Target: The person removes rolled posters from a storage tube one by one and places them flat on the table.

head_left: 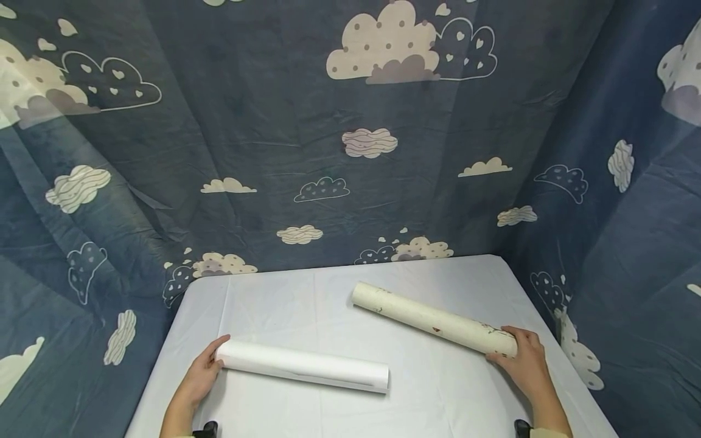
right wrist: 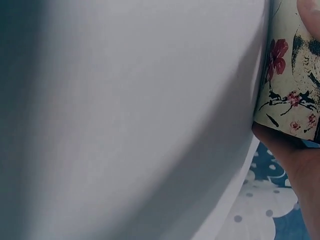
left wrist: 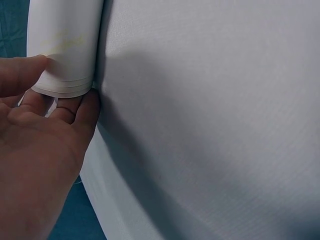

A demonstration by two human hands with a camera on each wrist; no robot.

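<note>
A white paper roll (head_left: 306, 366) lies slightly slanted across the left half of the table. My left hand (head_left: 201, 378) holds its left end; in the left wrist view the thumb (left wrist: 30, 72) is on one side of the roll and the other fingers (left wrist: 87, 107) are at its end edge. Farther back on the right is a cream roll (head_left: 432, 319) patterned with dark red flowers and dark branches. Its near right end is gripped by my right hand (head_left: 527, 364). In the right wrist view that hand (right wrist: 306, 172) shows only partly beside the flowered roll (right wrist: 290, 95).
Both rolls are over a white-covered table (head_left: 285, 304). Dark blue curtains (head_left: 274, 121) with cloud prints hang behind it and along both sides. A small black object (head_left: 207, 429) shows beside the left wrist, another (head_left: 523, 427) beside the right.
</note>
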